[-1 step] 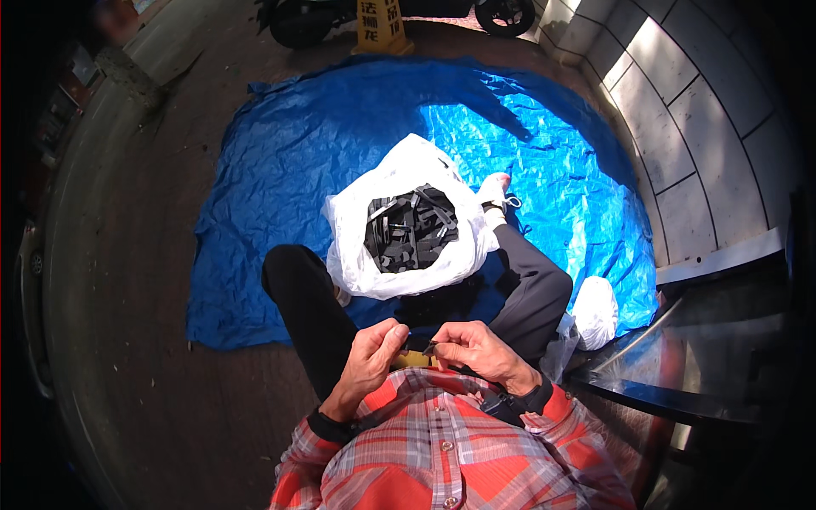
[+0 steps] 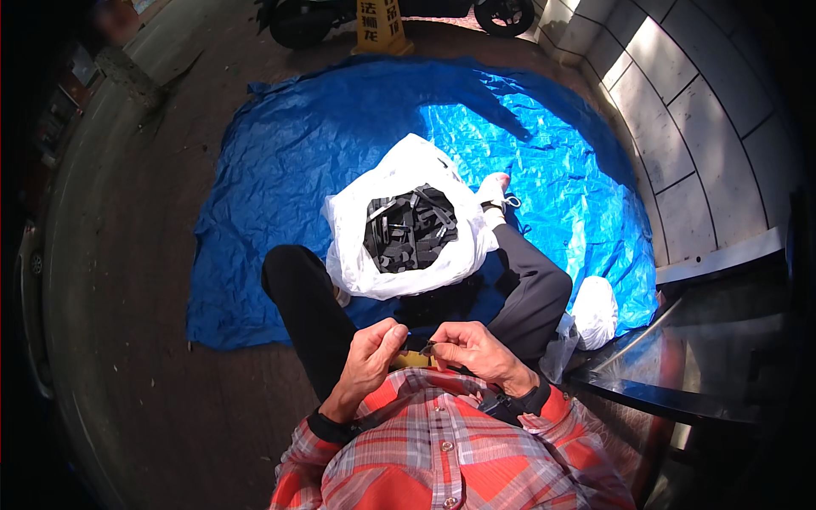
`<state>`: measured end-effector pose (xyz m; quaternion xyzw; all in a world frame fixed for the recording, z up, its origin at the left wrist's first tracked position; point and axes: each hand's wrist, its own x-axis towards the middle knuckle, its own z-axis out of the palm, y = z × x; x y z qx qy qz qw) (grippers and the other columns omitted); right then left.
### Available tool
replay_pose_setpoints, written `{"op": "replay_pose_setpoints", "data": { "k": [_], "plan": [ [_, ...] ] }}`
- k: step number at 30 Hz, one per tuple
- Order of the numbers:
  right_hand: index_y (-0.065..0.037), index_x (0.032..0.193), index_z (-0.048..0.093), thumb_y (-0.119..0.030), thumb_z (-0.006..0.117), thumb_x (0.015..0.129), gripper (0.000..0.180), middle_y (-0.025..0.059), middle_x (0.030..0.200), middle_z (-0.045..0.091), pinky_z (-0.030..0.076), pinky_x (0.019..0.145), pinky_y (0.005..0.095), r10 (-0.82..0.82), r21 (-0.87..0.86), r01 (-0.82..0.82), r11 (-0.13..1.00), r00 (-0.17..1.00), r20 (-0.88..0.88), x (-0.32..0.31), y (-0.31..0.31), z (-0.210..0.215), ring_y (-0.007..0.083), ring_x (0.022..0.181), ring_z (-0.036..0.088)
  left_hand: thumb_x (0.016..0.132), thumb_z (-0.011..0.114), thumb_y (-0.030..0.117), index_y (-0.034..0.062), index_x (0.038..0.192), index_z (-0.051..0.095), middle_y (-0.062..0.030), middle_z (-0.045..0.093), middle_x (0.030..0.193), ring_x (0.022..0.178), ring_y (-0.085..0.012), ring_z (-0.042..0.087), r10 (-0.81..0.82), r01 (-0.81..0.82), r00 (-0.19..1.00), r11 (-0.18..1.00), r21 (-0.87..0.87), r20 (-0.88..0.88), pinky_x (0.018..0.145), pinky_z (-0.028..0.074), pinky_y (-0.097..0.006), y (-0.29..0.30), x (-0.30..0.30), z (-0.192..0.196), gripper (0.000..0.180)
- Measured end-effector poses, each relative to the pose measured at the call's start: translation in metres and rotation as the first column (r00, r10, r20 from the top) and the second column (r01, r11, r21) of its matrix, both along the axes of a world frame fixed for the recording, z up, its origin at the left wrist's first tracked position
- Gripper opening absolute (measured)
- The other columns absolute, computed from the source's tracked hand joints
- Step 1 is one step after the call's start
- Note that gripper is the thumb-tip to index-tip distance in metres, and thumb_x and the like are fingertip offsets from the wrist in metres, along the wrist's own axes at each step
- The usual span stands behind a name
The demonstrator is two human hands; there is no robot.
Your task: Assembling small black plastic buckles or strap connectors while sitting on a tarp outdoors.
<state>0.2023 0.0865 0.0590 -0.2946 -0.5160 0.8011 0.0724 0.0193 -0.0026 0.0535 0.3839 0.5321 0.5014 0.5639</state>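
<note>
My right hand [image 2: 478, 350] is closed in a pinch on a small black piece [image 2: 427, 348], in front of my belly. Close beside it on the left, my left hand [image 2: 371, 354] is closed too, thumb against curled fingers; anything in its grip is hidden. Something yellow [image 2: 413, 360] shows below and between the hands, its kind unclear. Beyond them, between my legs, stands an open white plastic bag [image 2: 348, 259] with its rim spread wide. Many black, flat, elongated pieces [image 2: 412, 228] lie jumbled inside it.
A crumpled blue tarp [image 2: 246, 221] lies under the bag and my feet. To the right sit a small white bundle [image 2: 595, 310], a dark glossy surface [image 2: 671, 382] and a tiled wall [image 2: 693, 170]. At the far side stand a yellow floor sign [image 2: 381, 30] and a wheel [image 2: 506, 13].
Almost nothing differs. The small black piece at my right fingertips looks slightly shifted; both hands stay in the same place.
</note>
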Motion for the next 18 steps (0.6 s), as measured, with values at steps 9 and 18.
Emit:
{"op": "replay_pose_setpoints", "data": {
  "k": [9,18],
  "plan": [
    [-0.002,0.094,0.053,-0.018,0.051,0.09,0.017,0.0046,0.074,0.06,0.035,0.05,0.0149,-0.14,-0.234,0.106,0.966,0.981,-0.133,-0.016,-0.003,-0.006,0.0019,0.057,0.046,0.078,0.067,0.018,-0.0014,0.104,0.052,-0.0028,0.055,0.081,0.065,-0.0087,0.052,-0.027,0.022,0.897,1.0,0.016,0.441,0.061,0.043,-0.022,0.01,0.008,-0.02,0.035],
    [-0.005,0.105,0.046,-0.018,0.05,0.091,0.02,0.0029,0.081,0.055,0.042,0.063,0.0188,-0.21,-0.135,0.187,0.973,0.961,-0.18,-0.029,-0.009,0.001,0.0051,0.068,0.049,0.077,0.066,0.009,-0.0001,0.092,0.055,-0.0037,0.057,0.079,0.068,-0.0093,0.054,-0.003,-0.003,0.864,1.0,0.009,0.504,0.065,0.044,-0.023,0.015,0.0,-0.025,0.02]
  ]
}}
